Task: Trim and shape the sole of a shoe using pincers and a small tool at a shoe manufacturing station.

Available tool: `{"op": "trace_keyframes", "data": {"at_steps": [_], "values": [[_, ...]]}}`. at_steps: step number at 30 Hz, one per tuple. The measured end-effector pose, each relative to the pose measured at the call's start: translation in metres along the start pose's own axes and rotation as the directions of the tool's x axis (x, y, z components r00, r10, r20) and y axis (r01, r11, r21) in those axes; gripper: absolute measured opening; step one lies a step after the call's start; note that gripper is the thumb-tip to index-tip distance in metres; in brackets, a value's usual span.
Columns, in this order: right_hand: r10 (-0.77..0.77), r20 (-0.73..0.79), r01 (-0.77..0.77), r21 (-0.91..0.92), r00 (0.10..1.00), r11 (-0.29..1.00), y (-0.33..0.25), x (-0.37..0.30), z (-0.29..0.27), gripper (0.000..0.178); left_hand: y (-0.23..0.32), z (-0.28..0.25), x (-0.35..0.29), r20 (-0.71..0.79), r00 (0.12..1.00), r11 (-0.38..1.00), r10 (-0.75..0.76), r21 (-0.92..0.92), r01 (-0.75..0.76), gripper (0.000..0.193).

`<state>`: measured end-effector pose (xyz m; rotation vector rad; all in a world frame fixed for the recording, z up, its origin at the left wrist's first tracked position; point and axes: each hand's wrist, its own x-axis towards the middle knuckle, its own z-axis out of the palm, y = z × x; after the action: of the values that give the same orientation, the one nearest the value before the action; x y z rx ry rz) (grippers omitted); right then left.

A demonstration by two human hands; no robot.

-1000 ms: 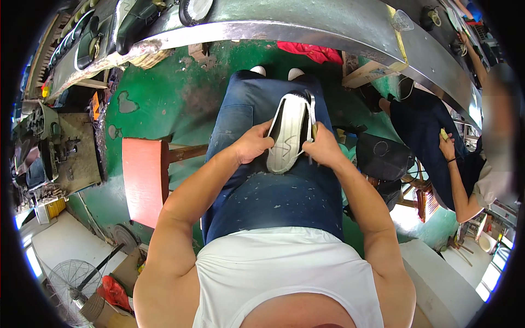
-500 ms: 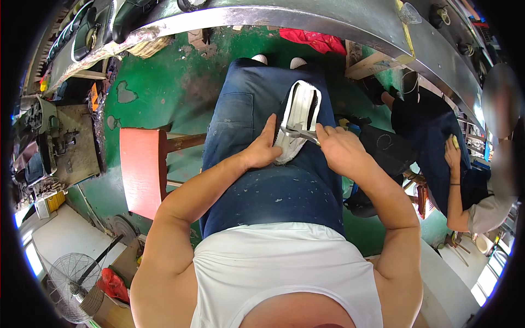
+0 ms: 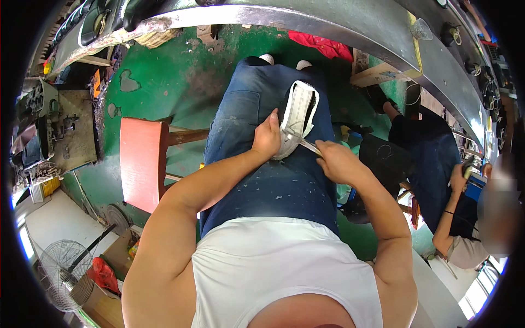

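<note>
A white shoe [image 3: 299, 112] lies on its side across my lap, on blue jeans. My left hand [image 3: 267, 138] grips the shoe's near end, thumb up along its edge. My right hand [image 3: 337, 162] is closed around a thin metal tool [image 3: 307, 145] whose tip touches the shoe's lower edge. Both forearms come in from below, over a white sleeveless top.
A red wooden stool [image 3: 143, 163] stands to my left on the green floor. A long curved metal bench [image 3: 306, 22] runs across the top. Another seated person [image 3: 437, 180] works at the right. A fan [image 3: 64, 273] and boxes sit at lower left.
The shoe has turned from sole-up to lying on its side. My right hand has pulled back to the right and now holds the thin tool against the shoe.
</note>
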<state>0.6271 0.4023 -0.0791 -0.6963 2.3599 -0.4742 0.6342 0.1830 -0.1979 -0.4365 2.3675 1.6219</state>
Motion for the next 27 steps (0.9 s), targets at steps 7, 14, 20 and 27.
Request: {"op": "trace_keyframes", "data": {"at_steps": [7, 14, 20, 27], "values": [[0.054, -0.296, -0.092, -0.117, 0.954, 0.989, 0.009, 0.006, 0.006, 0.025, -0.004, -0.003, -0.002, 0.038, 0.923, 0.911, 0.382, 0.149, -0.384, 0.05], [0.182, -0.172, -0.176, 0.047, 0.968, 0.983, 0.045, -0.001, 0.017, 0.021, 0.023, -0.022, -0.003, 0.42, 0.824, 0.776, 0.379, 0.341, -0.531, 0.054], [0.223, 0.199, -0.273, 0.278, 0.954, 0.921, 0.042, -0.007, -0.037, 0.029, 0.043, -0.032, 0.008, 0.562, 0.791, 0.778, 0.243, 0.374, -0.504, 0.055], [0.208, -0.179, -0.183, 0.145, 0.962, 0.972, 0.045, 0.027, 0.009, 0.038, 0.064, -0.037, 0.002, 0.646, 0.756, 0.744, 0.105, 0.454, -0.49, 0.058]]}}
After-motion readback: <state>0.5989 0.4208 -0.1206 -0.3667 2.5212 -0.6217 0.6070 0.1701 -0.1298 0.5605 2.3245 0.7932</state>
